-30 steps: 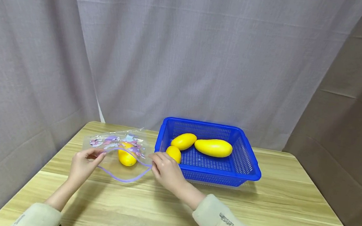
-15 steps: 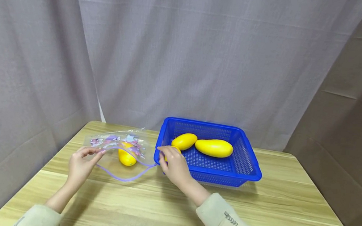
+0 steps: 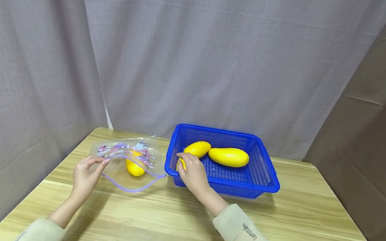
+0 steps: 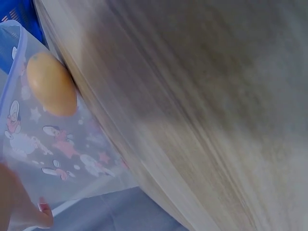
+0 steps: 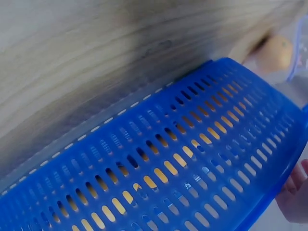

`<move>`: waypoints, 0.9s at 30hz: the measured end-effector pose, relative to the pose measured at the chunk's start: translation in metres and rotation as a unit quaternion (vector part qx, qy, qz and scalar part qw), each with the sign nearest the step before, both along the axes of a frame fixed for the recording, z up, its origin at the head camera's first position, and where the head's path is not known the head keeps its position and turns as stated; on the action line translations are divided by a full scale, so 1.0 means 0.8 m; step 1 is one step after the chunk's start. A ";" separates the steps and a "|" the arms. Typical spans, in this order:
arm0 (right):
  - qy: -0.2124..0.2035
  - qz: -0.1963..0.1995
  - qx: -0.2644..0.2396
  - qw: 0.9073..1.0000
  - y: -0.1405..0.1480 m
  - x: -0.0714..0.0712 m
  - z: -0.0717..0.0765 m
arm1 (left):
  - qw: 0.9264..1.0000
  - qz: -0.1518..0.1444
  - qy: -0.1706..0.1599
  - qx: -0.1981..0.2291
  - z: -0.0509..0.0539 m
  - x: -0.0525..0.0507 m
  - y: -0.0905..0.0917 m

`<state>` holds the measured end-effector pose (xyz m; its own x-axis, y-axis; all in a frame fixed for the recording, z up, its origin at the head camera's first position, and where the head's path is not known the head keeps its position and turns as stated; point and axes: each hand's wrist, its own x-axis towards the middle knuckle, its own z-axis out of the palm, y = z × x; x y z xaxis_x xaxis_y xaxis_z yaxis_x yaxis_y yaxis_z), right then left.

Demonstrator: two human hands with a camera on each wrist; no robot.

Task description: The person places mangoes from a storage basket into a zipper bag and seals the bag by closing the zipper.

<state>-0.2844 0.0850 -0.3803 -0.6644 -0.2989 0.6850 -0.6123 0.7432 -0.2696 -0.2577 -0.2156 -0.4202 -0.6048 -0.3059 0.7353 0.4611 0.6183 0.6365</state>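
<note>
My left hand (image 3: 86, 174) pinches the edge of a clear printed zip bag (image 3: 113, 151) at its left side, and the purple-edged mouth gapes toward me. Inside the bag lies one yellow mango (image 3: 135, 166), also visible in the left wrist view as a mango (image 4: 52, 84). Over the front left corner of the blue basket (image 3: 222, 182), my right hand (image 3: 193, 173) has its fingers around a small mango (image 3: 181, 165), which they partly cover. Behind that hand rest a second mango (image 3: 197, 148) and a longer one (image 3: 228, 157). The right wrist view shows mostly the basket's slotted wall (image 5: 159, 159).
A wooden table (image 3: 155, 225) carries the bag on the left and the basket right of centre. Grey curtains (image 3: 199, 59) hang behind the table and along its sides.
My right hand has let go of the bag's right edge and moved right, into the basket's front left corner, onto the small mango. My left hand has stayed at the bag, shifting slightly left.
</note>
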 end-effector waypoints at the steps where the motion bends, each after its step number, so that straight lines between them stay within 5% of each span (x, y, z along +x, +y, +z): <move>1: -0.011 -0.007 -0.006 1.000 0.001 -0.001 0.001 | 1.000 -0.002 0.004 -0.004 -0.001 0.000 0.000; 8: -0.069 -0.044 -0.038 0.996 0.008 -0.014 0.005 | 1.000 -0.008 0.008 -0.010 -0.003 0.002 -0.002; 22: -0.142 -0.053 -0.044 0.987 0.017 -0.024 0.002 | 0.996 -0.063 -0.017 0.069 0.005 0.006 -0.002; 27: -0.164 -0.057 -0.049 0.984 0.019 -0.027 0.005 | 0.992 -0.071 -0.027 0.097 0.017 0.014 0.004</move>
